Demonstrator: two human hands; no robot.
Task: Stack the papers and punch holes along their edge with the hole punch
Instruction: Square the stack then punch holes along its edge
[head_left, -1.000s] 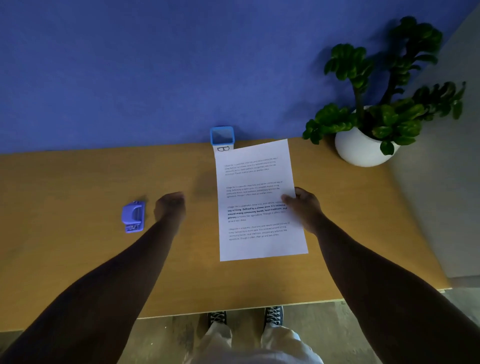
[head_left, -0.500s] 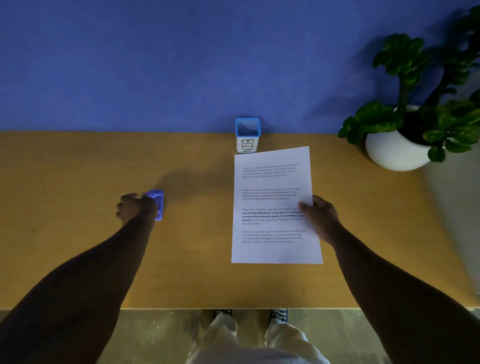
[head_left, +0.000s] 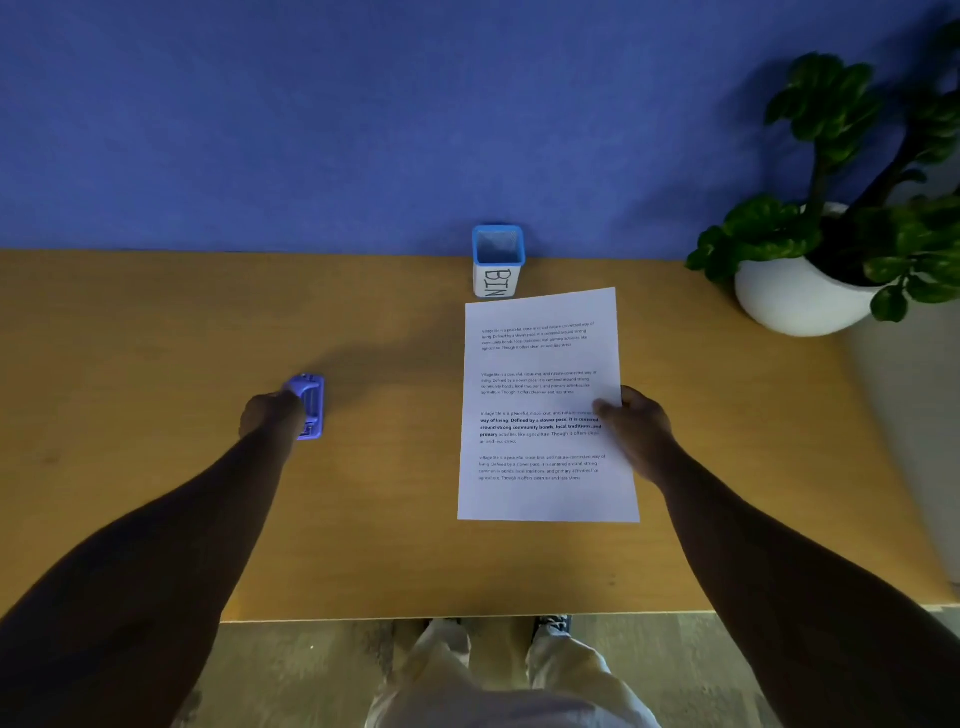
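White paper is where I take my bearings: the papers (head_left: 545, 410) lie as one squared pile on the wooden surface (head_left: 156, 338), just in front of the blue-rimmed bin (head_left: 497, 260). I can only make out the top sheet, so how many lie under it I cannot tell, but the stacking looks done to me. My right hand (head_left: 631, 426) grips the right edge of the papers, thumb on top of the printed page. My left hand (head_left: 270, 415) is well to the left of the papers, fingers curled round the purple hole punch (head_left: 309, 405); whether it is lifted off the surface I cannot tell. No holes show along any edge. So I judge the punching is all left: bring the punch over to the papers, seat an edge in its slot, and press.
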